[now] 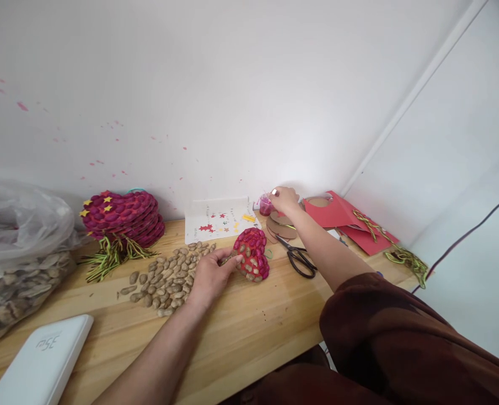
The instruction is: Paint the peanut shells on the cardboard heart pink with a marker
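Observation:
My left hand grips the left edge of a red heart-shaped piece covered in peanut shells. Magenta paint coats the shells along its top and right side; those in the middle and lower part are bare tan. My right hand reaches to a small clear cup of magenta liquid by the wall, its fingers pinched together over the rim. Whatever they hold is hidden. Loose peanut shells lie spread beside my left hand. Black-handled scissors rest below my right forearm.
At the left are a stack of magenta peanut-shell hearts with green tassels, a plastic bag of peanuts and a white power bank. Paper with stars, cut brown cardboard, red card and green cord lie towards the wall.

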`<state>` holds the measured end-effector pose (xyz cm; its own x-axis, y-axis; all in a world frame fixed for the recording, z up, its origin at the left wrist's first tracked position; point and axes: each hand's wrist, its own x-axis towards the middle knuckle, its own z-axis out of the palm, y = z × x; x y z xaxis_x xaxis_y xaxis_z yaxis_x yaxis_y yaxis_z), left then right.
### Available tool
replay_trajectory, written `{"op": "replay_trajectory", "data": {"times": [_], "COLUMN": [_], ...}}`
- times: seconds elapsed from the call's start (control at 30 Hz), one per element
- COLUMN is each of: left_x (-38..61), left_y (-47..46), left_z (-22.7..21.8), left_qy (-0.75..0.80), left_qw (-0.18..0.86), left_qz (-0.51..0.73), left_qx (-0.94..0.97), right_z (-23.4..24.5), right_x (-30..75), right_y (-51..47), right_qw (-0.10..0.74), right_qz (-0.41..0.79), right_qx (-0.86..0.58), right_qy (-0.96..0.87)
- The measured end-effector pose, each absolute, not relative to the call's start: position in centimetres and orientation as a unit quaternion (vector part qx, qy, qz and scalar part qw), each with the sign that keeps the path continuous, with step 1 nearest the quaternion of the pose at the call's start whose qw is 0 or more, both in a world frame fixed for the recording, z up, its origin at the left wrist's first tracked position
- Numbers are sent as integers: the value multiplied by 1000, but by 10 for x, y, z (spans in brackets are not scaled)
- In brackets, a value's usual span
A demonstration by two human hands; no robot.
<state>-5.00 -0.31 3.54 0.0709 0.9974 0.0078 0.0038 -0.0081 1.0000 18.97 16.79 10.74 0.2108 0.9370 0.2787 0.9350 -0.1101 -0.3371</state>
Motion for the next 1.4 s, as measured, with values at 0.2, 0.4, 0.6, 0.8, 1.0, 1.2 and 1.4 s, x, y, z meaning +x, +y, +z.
{"op": "replay_trajectory", "data": {"times": [0.2, 0.4, 0.6, 0.8, 1.0, 1.2, 1.4], "left_x": [-50, -50, -51, -53, -54, -53, -52], "left_y": [-3, -2, 0, 2, 6, 1, -2], "left_z": [35, 30, 31, 25, 20, 32, 39], "left_qy": [481, 481, 474, 470, 472, 465, 455], "left_qw": [517, 550, 586, 603, 613, 630, 648], "left_qz": [470, 464, 463, 443, 436, 434, 431], "left_qx": [529, 501, 466, 468, 460, 446, 432], "right_z": [101, 101, 111, 114, 115, 117, 118], "right_x": [189, 188, 195, 202, 201, 198, 203], "right_y": [173, 178, 182, 185, 184, 180, 167], "right_qw": [193, 184, 190, 179, 174, 183, 223], "right_qz": [-1, -2, -6, -19, -32, -43, -33], "right_qx": [-753, -748, -741, -729, -712, -695, -706], "right_qy": [-630, -638, -645, -660, -679, -694, -671]}}
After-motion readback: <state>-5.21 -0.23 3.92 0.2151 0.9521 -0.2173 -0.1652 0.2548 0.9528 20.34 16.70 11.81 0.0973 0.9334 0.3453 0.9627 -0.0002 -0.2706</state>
